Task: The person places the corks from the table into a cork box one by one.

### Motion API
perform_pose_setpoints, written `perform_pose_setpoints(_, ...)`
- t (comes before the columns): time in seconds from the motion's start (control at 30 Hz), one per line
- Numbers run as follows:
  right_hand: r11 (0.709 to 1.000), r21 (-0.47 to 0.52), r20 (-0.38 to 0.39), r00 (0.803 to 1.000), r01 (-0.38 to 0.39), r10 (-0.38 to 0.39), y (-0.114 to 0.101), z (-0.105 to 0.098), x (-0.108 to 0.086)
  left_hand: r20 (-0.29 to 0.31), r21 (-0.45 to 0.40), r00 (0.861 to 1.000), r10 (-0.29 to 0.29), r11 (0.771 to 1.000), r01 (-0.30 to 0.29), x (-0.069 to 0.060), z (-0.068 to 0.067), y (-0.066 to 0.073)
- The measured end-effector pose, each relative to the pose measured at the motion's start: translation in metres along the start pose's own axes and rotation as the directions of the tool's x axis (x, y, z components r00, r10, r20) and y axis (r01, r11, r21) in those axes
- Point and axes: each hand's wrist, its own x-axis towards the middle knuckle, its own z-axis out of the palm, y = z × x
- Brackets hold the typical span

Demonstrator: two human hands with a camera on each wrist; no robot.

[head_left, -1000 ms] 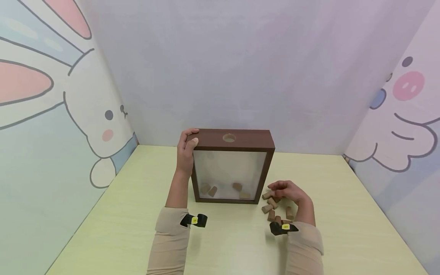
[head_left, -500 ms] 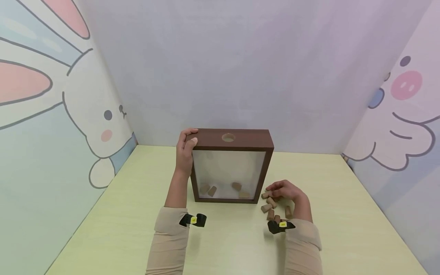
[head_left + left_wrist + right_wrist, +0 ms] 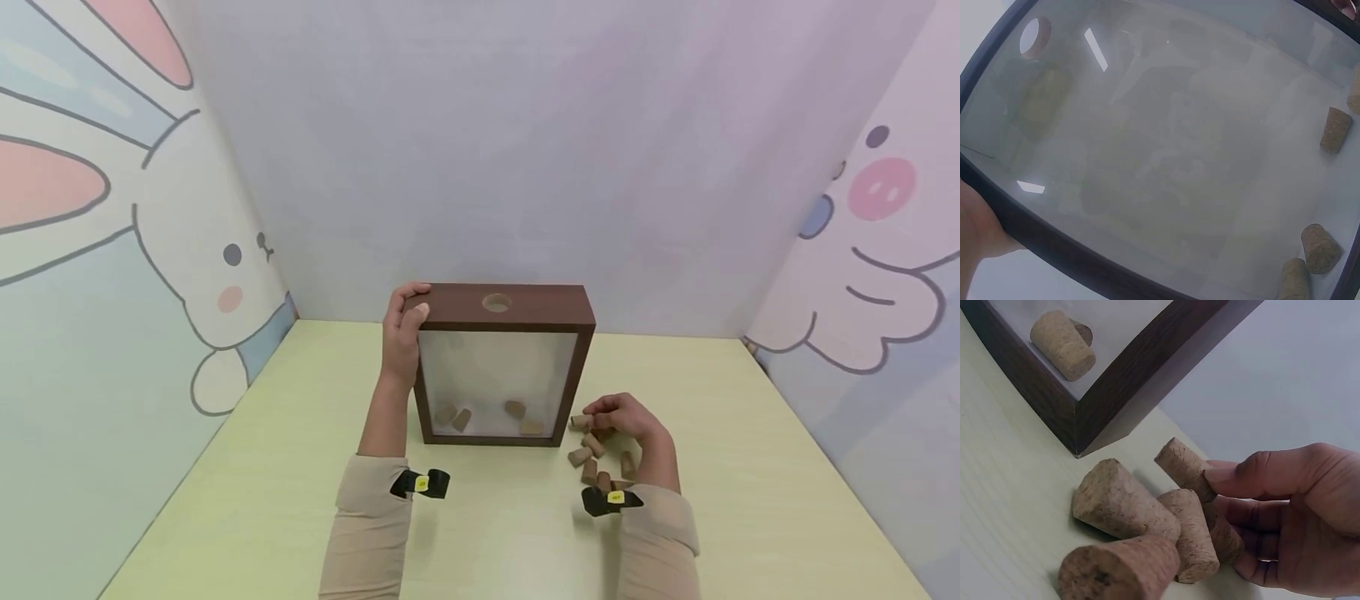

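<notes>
Loose corks (image 3: pixel 1125 503) lie on the table (image 3: pixel 510 533), under the right hand (image 3: pixel 628 418) and on its near side. That hand pinches one cork (image 3: pixel 1179 464) between thumb and fingers. Well apart, the left hand (image 3: pixel 401 337) grips the upper corner of the dark-framed box (image 3: pixel 543 305), upright between both hands, four corks (image 3: pixel 462 419) inside. Beyond them rises a pale wall (image 3: pixel 510 158).

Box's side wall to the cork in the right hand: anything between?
Nothing: only bare table shows between the box and the cork pinched by the right hand, in the right wrist view. Loose corks lie just beside that gap.
</notes>
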Motion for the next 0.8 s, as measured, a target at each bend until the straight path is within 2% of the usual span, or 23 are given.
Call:
perform_pose_setpoints(0.27,0.999,0.023,-0.062,0.998,-0.032,0.034,-0.009,0.000,-0.014,0.008,0.000,1.000,0.003,1.000,-0.003,0.000,0.001,-0.003)
perform_pose_setpoints(0.53,0.999,0.039,-0.210,0.978,-0.007,0.015,-0.014,0.006,-0.032,0.004,0.008,1.000,0.003,1.000,-0.003,-0.002,0.001,-0.002)
perform_pose_setpoints(0.7,0.994,0.106,-0.217,0.976,0.039,-0.015,-0.023,0.008,-0.040,0.002,0.000,1.000,0.010,1.000,-0.010,-0.001,0.000,-0.001)
perform_pose_setpoints(0.8,0.992,0.103,-0.206,0.977,0.071,-0.049,-0.031,0.007,-0.043,0.001,-0.005,1.000,0.013,1.000,-0.013,-0.001,0.000,-0.002)
